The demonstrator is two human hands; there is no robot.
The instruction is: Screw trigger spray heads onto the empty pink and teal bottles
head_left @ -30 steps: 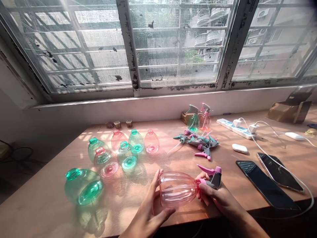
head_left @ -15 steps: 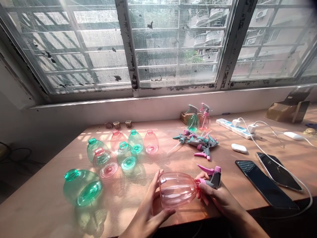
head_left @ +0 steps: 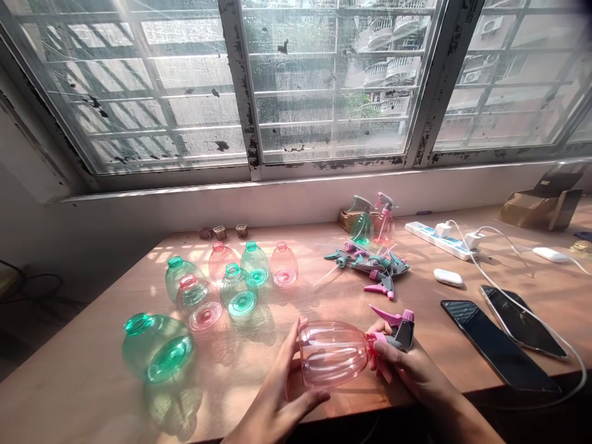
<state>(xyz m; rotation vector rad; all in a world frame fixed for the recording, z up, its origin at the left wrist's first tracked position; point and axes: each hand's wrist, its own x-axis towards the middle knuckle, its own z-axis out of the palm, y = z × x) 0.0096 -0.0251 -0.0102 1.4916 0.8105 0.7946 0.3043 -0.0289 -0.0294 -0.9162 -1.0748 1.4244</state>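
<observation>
A clear pink bottle [head_left: 333,354] lies sideways above the table's front edge, its neck pointing right. My left hand [head_left: 285,385] cups its base, with the thumb below and the fingers at the far side. At the neck, my right hand [head_left: 409,364] is closed around the pink collar of a grey and pink trigger spray head [head_left: 401,327]. The spray head is seated on the neck; how tightly, I cannot tell. A heap of loose spray heads [head_left: 374,264] lies beyond. To the left stand several open bottles, among them a green bottle [head_left: 157,348] and a pink bottle [head_left: 284,265].
Two bottles with heads, a green spray bottle [head_left: 362,222] and a pink spray bottle [head_left: 383,219], stand near the window wall. On the right are a power strip [head_left: 437,240], a white case [head_left: 448,277], two phones and a cable. A cardboard box [head_left: 531,209] sits farther back.
The view has shifted very slightly. Both hands keep their hold on the bottle and spray head, and the fingers of my right hand have moved a little at the collar.
</observation>
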